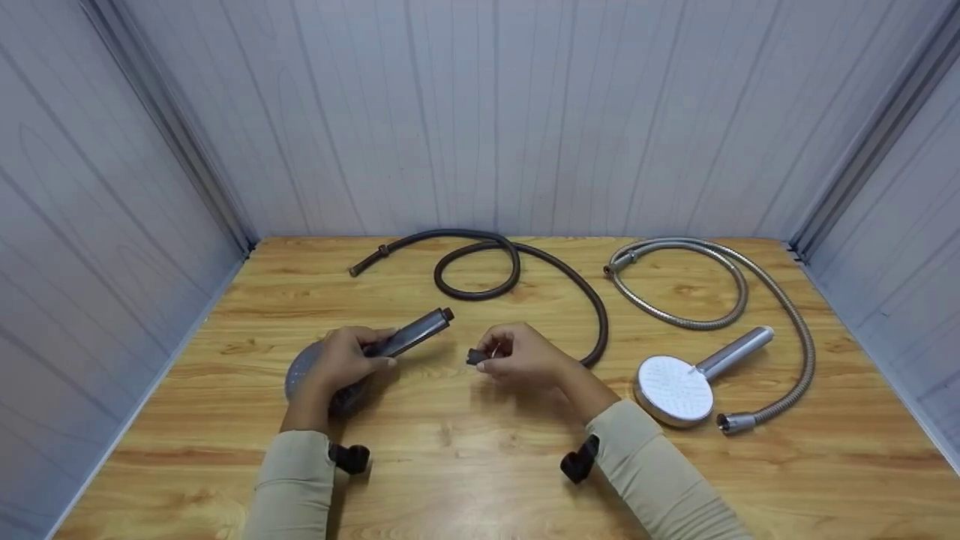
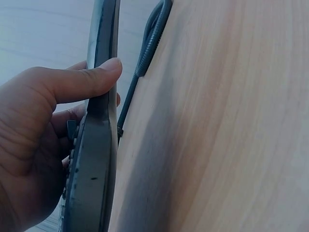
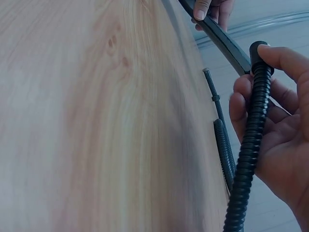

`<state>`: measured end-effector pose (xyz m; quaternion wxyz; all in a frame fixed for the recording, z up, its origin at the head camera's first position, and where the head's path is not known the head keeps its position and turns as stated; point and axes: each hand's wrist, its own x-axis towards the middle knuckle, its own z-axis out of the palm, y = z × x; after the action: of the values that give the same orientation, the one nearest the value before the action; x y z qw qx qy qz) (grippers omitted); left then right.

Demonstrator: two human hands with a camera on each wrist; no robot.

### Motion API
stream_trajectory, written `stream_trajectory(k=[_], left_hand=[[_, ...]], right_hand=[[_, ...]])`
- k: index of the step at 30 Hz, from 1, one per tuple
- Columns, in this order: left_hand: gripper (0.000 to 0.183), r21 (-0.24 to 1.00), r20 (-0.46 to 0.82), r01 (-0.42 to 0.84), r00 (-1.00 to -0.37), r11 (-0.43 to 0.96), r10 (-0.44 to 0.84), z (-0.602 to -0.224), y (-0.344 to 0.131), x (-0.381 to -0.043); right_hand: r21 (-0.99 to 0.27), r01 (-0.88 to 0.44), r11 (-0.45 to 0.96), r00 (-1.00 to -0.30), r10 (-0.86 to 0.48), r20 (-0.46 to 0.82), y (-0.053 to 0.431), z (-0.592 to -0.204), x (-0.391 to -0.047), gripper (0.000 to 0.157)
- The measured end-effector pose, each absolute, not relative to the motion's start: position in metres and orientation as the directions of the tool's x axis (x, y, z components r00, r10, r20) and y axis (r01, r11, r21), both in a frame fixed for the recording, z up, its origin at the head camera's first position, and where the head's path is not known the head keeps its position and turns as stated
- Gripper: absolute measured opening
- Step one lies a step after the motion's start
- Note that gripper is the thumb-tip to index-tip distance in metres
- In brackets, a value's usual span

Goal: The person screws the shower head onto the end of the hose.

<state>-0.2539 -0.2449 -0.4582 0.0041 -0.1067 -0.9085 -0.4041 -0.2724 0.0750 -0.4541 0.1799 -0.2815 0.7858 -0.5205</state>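
My left hand (image 1: pixel 343 364) grips a dark hand shower (image 1: pixel 411 334) by its handle, near the round head. The handle's threaded tip points up and to the right, toward my right hand (image 1: pixel 529 352). In the left wrist view the thumb lies over the side of the hand shower (image 2: pixel 91 169). My right hand pinches the end fitting (image 1: pixel 475 357) of a dark ribbed shower hose (image 3: pixel 248 140) between thumb and fingers. A gap separates the fitting from the handle's tip in the head view. Behind my right hand the hose trails off across the table.
The dark hose loops along the back of the wooden table (image 1: pixel 450 465), its other end at back left. On the right lie a chrome hand shower (image 1: pixel 675 390) with a white face and a coiled silver hose (image 1: pixel 801 352). Pale panel walls (image 1: pixel 487 112) enclose the table.
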Motion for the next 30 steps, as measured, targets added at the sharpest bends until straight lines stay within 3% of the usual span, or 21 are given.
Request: stream_trajectory(k=[23,30], left_hand=[[0.044,0.676,0.15,0.281,-0.958,0.682,0.245,-0.447,-0.238,-0.25],[0.043,0.668,0.165,0.315,-0.946,0.674,0.278,-0.446,-0.237,-0.25]], right_hand=[[-0.894,-0.326,0.306,-0.782,-0.618,0.074,0.075,-0.448,-0.275,0.015],[-0.903,-0.292,0.314,-0.802,-0.596,0.052,0.082,-0.443,-0.278,0.018]])
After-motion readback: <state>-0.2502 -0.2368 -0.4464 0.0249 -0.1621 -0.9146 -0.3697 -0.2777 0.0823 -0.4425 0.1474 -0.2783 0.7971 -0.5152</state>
